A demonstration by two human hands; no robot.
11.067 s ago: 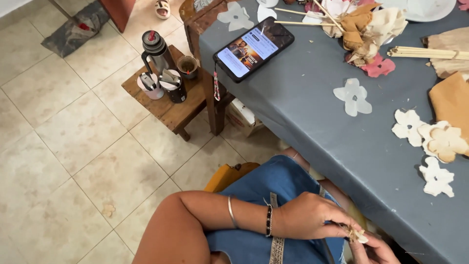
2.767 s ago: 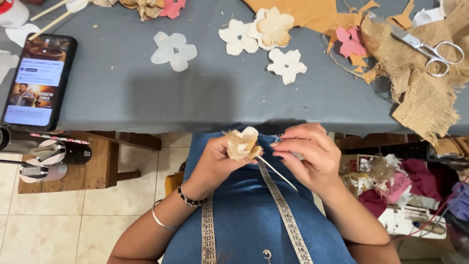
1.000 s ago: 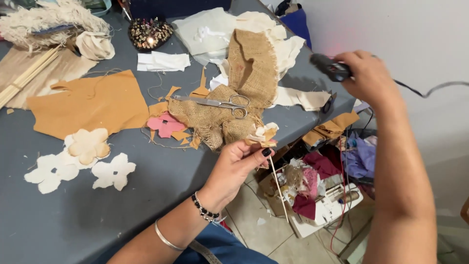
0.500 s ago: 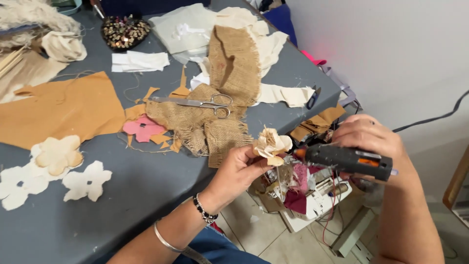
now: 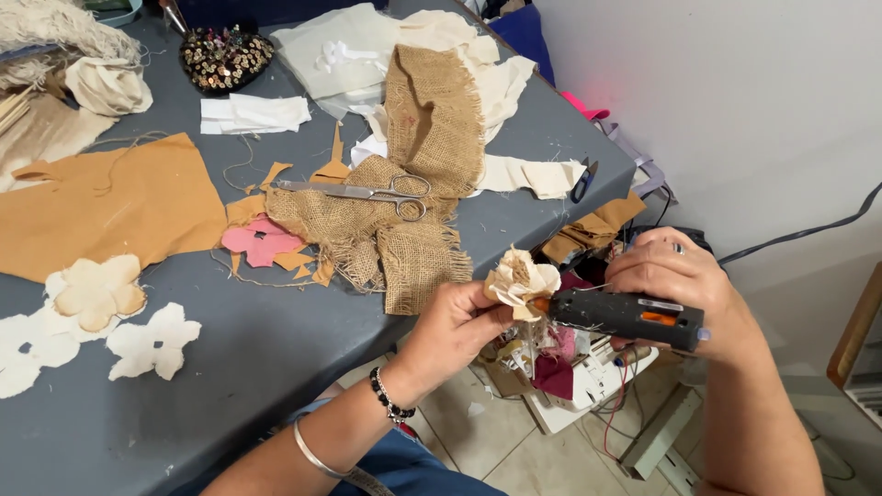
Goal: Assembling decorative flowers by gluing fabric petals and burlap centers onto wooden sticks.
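My left hand (image 5: 452, 326) pinches a small cream fabric flower (image 5: 520, 279) just off the front corner of the grey table (image 5: 276, 340). My right hand (image 5: 675, 285) grips a black glue gun (image 5: 625, 315) with an orange trigger. The gun's nozzle touches the underside of the flower. A cord runs from the gun's rear toward the wall. Both hands hover over the floor beside the table.
Scissors (image 5: 367, 192) lie on burlap pieces (image 5: 404, 211). A pink fabric flower (image 5: 259, 242), tan cloth (image 5: 101, 207) and cream cut flowers (image 5: 101, 312) lie to the left. A white basket of fabric scraps (image 5: 570, 377) stands on the floor under my hands.
My right hand reached right, picked up the glue gun and brought it to the flower. The nozzle has moved in from a small gap to touching the flower.
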